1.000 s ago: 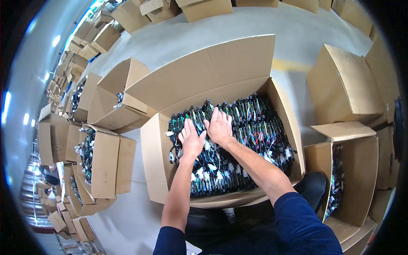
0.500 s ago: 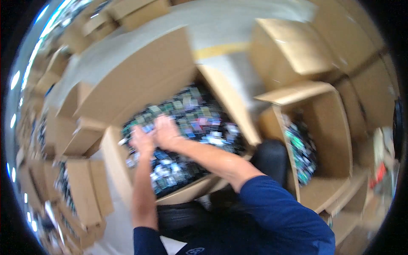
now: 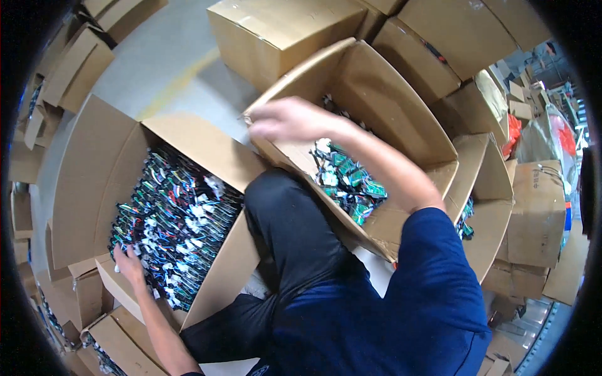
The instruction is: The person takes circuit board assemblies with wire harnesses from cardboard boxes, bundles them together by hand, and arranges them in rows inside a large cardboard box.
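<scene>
A large open cardboard box [image 3: 81, 188] on my left is filled with small green circuit boards with coloured wires [image 3: 175, 219]. My left hand [image 3: 128, 262] rests at the near corner of that pile, fingers spread, holding nothing. To my right, a second open box [image 3: 401, 119] is tilted toward me and holds a smaller heap of green boards [image 3: 348, 182]. My right hand [image 3: 285, 119] is blurred and hovers at the upper left rim of this box. Whether it grips anything is unclear. My dark trouser leg [image 3: 288, 232] lies between the two boxes.
Closed and open cardboard boxes [image 3: 276, 31] crowd all around, stacked at the right [image 3: 539, 207] and along the left edge [image 3: 69, 69]. A strip of grey concrete floor with a yellow line [image 3: 175, 81] shows behind the left box.
My view has swung to the right. My right hand left the big box and moved across to the tilted box on the right. My left hand stayed at the big box's near corner.
</scene>
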Tool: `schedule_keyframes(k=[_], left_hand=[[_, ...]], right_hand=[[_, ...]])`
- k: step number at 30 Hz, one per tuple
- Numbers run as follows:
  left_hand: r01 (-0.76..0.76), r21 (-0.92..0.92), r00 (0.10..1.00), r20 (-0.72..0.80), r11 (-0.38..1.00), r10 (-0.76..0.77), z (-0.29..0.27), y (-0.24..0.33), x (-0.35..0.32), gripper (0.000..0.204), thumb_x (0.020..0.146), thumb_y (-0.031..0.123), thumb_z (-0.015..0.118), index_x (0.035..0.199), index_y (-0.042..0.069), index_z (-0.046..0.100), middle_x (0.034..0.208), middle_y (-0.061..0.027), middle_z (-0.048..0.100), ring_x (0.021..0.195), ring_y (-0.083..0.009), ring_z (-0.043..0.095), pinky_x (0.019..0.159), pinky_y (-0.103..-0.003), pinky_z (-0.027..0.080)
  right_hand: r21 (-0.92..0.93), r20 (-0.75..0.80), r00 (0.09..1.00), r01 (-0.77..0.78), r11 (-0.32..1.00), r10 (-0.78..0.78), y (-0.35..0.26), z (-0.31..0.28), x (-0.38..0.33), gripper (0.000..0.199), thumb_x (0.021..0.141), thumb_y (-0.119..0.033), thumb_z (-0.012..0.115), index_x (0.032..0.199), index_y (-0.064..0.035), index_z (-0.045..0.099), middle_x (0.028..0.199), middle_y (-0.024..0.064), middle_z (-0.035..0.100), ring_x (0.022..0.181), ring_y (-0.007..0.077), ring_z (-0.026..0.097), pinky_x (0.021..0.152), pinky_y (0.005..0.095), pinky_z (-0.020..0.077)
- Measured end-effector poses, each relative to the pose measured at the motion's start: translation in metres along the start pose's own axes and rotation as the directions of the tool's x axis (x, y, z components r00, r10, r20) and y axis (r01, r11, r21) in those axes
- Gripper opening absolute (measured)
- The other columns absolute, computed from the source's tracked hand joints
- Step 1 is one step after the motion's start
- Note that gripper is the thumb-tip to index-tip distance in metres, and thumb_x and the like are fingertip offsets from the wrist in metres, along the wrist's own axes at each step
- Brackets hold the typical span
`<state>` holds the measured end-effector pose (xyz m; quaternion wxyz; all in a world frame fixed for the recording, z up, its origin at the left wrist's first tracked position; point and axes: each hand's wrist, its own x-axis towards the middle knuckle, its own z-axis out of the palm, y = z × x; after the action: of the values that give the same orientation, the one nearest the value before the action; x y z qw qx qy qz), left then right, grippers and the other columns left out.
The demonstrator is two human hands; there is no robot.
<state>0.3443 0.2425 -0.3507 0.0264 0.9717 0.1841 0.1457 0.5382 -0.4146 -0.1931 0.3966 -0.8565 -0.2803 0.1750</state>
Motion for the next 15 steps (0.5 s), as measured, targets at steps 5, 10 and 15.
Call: schedule_keyframes(k=[5, 10, 15], left_hand=[[-0.161, -0.021, 0.977, -0.143, 0.987, 0.156, -0.068, 0.100, -0.021, 0.039, 0.101, 0.012, 0.057, 0.136, -0.006, 0.056, 0.137, -0.0250, 0.059, 0.127, -0.0413, 0.056, 0.110, -0.046, 0.041], [-0.280, -0.304, 0.949, 0.054, 0.910, 0.310, -0.083, 0.224, -0.088, 0.037, 0.098, 0.009, 0.063, 0.132, -0.006, 0.060, 0.133, -0.0226, 0.063, 0.126, -0.0385, 0.058, 0.111, -0.046, 0.041], [-0.210, -0.454, 0.919, 0.212, 0.866, 0.333, -0.056, 0.281, -0.152, 0.030, 0.101, 0.007, 0.057, 0.128, -0.005, 0.062, 0.121, -0.0214, 0.069, 0.113, -0.0347, 0.065, 0.101, -0.042, 0.049]], right_hand=[[-0.403, -0.412, 0.810, -0.573, 0.714, 0.418, 0.184, -0.040, -0.145, 0.043, 0.092, -0.037, 0.067, 0.108, 0.0030, 0.066, 0.106, 0.0270, 0.070, 0.101, 0.0431, 0.068, 0.090, 0.0515, 0.0533], [-0.494, 0.108, 0.658, -0.615, 0.614, 0.746, 0.271, 0.023, -0.249, 0.065, 0.075, -0.044, 0.084, 0.118, 0.0017, 0.066, 0.113, 0.0248, 0.069, 0.109, 0.0416, 0.066, 0.095, 0.0471, 0.0531], [-0.676, 0.096, 0.674, -0.496, 0.545, 0.733, 0.262, 0.088, -0.275, 0.091, 0.067, -0.063, 0.085, 0.127, 0.0001, 0.058, 0.124, 0.0197, 0.066, 0.119, 0.0343, 0.064, 0.106, 0.0488, 0.0459]])
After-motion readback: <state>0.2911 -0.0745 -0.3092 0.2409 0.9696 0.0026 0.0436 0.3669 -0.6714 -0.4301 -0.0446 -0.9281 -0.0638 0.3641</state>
